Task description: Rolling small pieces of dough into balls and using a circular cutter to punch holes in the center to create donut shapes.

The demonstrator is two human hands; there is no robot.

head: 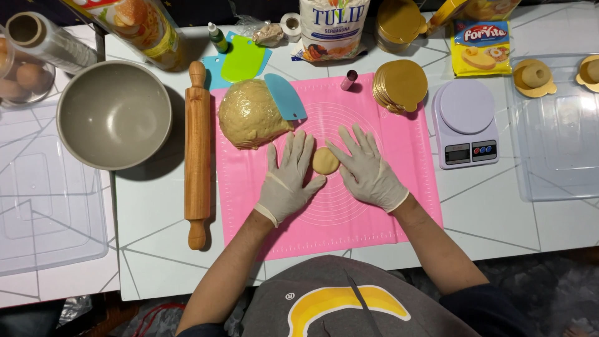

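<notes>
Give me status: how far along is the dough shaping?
Done: one shaped piece sits on a gold disc at the right. In hand: left hand and right hand flank a small dough round on the pink mat. Left: big dough mass, gold disc stack unused.

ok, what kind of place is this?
Likely a home baking setup: a pink silicone pastry mat on a white table, a wooden rolling pin, a lilac kitchen scale, and gloved hands around a small round dough piece.

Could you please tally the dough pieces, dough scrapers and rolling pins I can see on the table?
Dough pieces: 2, the big lump and the small disc between the left hand and right hand
Scrapers: 3, blue, green, light blue
Rolling pins: 1
Total: 6
</notes>
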